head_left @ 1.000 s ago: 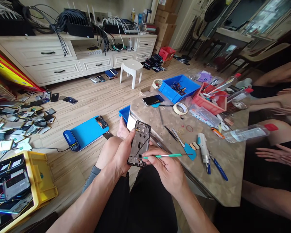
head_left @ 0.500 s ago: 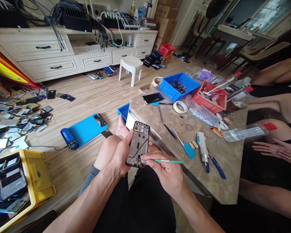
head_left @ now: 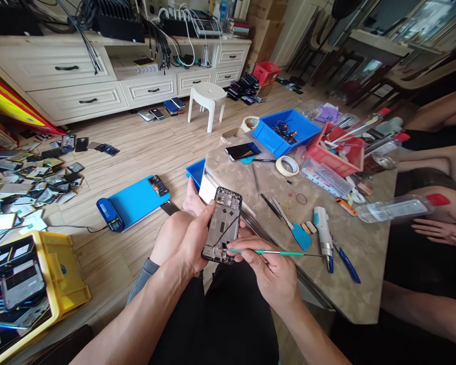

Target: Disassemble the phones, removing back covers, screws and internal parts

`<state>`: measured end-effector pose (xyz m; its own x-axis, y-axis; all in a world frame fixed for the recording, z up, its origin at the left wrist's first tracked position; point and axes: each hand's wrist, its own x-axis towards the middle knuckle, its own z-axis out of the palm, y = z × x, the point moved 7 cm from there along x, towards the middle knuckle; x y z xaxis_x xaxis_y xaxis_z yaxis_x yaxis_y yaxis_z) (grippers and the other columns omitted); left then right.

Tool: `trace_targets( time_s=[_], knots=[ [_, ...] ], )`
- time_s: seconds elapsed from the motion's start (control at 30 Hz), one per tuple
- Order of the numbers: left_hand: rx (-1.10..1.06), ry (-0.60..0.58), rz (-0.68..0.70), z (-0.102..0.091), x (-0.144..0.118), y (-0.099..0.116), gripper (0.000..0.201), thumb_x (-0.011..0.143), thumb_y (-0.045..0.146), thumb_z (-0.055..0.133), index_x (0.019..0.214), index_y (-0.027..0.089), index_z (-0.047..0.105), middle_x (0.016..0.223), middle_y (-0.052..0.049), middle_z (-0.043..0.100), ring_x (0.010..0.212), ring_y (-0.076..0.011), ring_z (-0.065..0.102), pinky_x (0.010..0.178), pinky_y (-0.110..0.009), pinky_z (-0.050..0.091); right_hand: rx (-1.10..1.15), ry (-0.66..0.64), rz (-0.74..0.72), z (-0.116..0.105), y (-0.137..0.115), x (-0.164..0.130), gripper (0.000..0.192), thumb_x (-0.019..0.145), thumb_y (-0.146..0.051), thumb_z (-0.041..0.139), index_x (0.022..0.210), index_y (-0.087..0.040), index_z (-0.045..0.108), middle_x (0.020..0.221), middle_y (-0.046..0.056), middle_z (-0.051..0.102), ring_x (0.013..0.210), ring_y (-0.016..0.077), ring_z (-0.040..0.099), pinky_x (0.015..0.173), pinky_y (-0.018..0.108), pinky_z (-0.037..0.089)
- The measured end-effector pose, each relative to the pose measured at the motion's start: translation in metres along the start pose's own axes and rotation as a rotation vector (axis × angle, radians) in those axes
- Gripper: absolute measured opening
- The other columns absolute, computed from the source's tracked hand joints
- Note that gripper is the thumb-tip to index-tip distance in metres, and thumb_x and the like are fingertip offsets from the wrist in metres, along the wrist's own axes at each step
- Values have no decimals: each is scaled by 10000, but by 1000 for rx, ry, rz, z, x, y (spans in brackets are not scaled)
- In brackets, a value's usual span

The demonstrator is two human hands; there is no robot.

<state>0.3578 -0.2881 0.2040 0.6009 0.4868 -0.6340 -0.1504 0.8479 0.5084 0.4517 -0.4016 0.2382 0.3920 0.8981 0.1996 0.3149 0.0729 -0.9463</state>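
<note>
An opened phone frame [head_left: 222,226] with bare metal and small circuit parts is tilted up above my lap. My left hand [head_left: 197,235] grips it along its left side, with some fingers behind it. My right hand [head_left: 268,268] pinches a thin green stick tool [head_left: 279,252], whose near end is at the lower edge of the phone frame. A small part at that end is too small to make out. Beside my right hand, on the table [head_left: 349,299], lie a white-grey handheld tool [head_left: 323,235] and blue-handled pliers [head_left: 347,263].
The table also bears a blue bin [head_left: 285,133], a red basket [head_left: 338,157], a tape roll [head_left: 287,166] and a plastic bottle [head_left: 399,209]. On the floor are a blue heating mat [head_left: 137,203], a yellow crate [head_left: 66,274] and a white stool [head_left: 208,96]. Another person's hands [head_left: 441,230] are at right.
The view has shifted slightly, so most things sit a little further right. My left hand still holds the phone frame, and the green stick has turned a little, showing more of its thin far end.
</note>
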Motion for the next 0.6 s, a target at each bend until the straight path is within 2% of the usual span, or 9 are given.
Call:
trace_targets(
  time_s=[0.13,0.2,0.3,0.47,0.6],
  knots=[
    [-107,-98,-64,5,7,-11,260,985,399,565,890,173,653,484,22,570,491,-163,603,489,-233,454,-90,-27,-62,0,-5,1,180,1011,-234,610,1076,-287,770,1034,20,792,970,207,741,731,310,660],
    [-124,-153,-93,7,8,-15,297,987,422,550,951,156,676,544,-9,628,587,-202,667,566,-262,510,-127,-38,-69,0,-6,2,180,1010,-234,612,1076,-290,769,1032,17,792,990,208,735,793,331,657],
    [-115,-197,-113,10,7,-15,342,982,461,553,975,149,692,539,-14,622,603,-210,669,585,-267,515,-137,-38,-61,-1,-6,3,187,1018,-238,597,1087,-291,763,1034,21,791,977,210,740,850,363,652],
    [-122,-93,-107,6,5,-13,295,992,402,557,862,166,676,416,35,480,463,-153,554,496,-227,435,-174,-40,-164,1,-19,7,171,1003,-206,617,1061,-281,759,1001,12,799,943,194,750,884,360,638],
    [-171,-165,-164,9,7,-18,362,993,463,528,864,158,674,498,-9,575,571,-197,633,573,-267,499,-208,-54,-242,2,-29,9,165,991,-181,634,1058,-272,754,1004,19,803,955,190,758,877,341,631]
  ],
)
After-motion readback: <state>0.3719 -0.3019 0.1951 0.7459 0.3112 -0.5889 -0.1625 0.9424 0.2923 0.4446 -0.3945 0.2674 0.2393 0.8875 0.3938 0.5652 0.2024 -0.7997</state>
